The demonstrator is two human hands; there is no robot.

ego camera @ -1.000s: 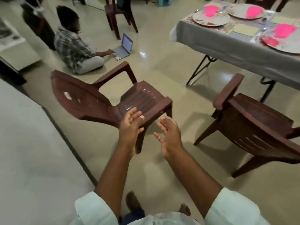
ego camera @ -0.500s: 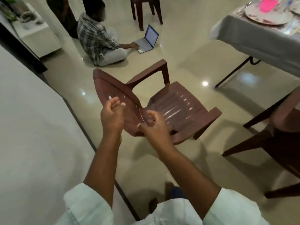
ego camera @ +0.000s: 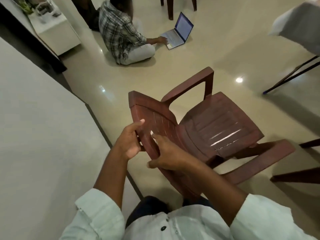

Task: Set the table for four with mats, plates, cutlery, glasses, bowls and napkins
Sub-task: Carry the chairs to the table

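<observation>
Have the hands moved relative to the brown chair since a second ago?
Yes. Both hands went forward to the chair: the left hand and right hand now grip the top edge of its backrest instead of hovering short of it.

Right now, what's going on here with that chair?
A person in a pale shirt has both hands on the backrest of a brown plastic armchair. The left hand grips the back's outer edge, thumb on the front face; the right hand holds the same edge lower down. The chair stands on the tiled floor, a little way from the cloth-covered table at the upper right. Another person sits on the floor, one hand on an open laptop.
</observation>
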